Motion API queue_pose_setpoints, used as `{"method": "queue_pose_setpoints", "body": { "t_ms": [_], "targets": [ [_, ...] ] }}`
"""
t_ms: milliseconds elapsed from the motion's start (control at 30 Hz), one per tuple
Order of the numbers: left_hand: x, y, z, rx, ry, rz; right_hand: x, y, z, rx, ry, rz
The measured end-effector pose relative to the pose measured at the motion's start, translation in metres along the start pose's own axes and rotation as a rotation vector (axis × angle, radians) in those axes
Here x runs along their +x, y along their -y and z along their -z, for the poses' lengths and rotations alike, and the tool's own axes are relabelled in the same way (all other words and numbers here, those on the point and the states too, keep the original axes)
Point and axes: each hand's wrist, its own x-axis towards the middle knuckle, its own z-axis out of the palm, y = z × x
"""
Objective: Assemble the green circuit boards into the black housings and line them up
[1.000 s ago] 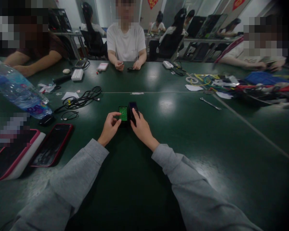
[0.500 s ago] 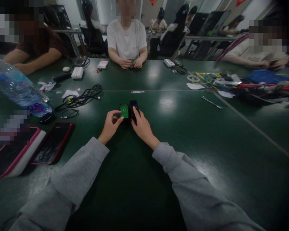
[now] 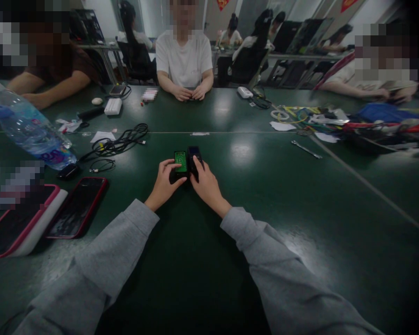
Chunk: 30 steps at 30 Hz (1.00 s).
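Observation:
A green circuit board [image 3: 180, 158] sits in a black casing on the dark green table. My left hand [image 3: 162, 184] is closed around its left side, fingertips over the board and the thumb at the near edge. Right beside it stands a black handheld device [image 3: 194, 150] with a small dark screen at its far end. My right hand [image 3: 207, 186] grips this device from the right, one finger lying on its front. Its lower part is hidden by my fingers.
On the left lie a phone in a red case [image 3: 78, 209], a pink-edged device [image 3: 24, 221], plastic bottles [image 3: 38, 135] and black cables [image 3: 122, 142]. To the right are a wrench [image 3: 306, 149] and a heap of wires [image 3: 377, 125]. A person [image 3: 184, 58] sits opposite; others sit at both sides.
My left thumb has slid right along the near edge of the casing, and a left finger now reaches over the board. My right hand and the black device hold nearly still.

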Motion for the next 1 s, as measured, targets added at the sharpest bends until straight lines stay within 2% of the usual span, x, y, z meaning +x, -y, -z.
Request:
{"method": "queue_pose_setpoints", "body": {
  "t_ms": [500, 1000],
  "targets": [
    [0.0006, 0.0037, -0.0021, 0.029, -0.028, -0.039, -0.0058, 0.0038, 0.0031, -0.034, -0.038, -0.028],
    [-0.0002, 0.0021, -0.0009, 0.026, 0.002, -0.009, -0.0083, 0.003, 0.0049, -0.009, 0.023, 0.055]
  ]
}}
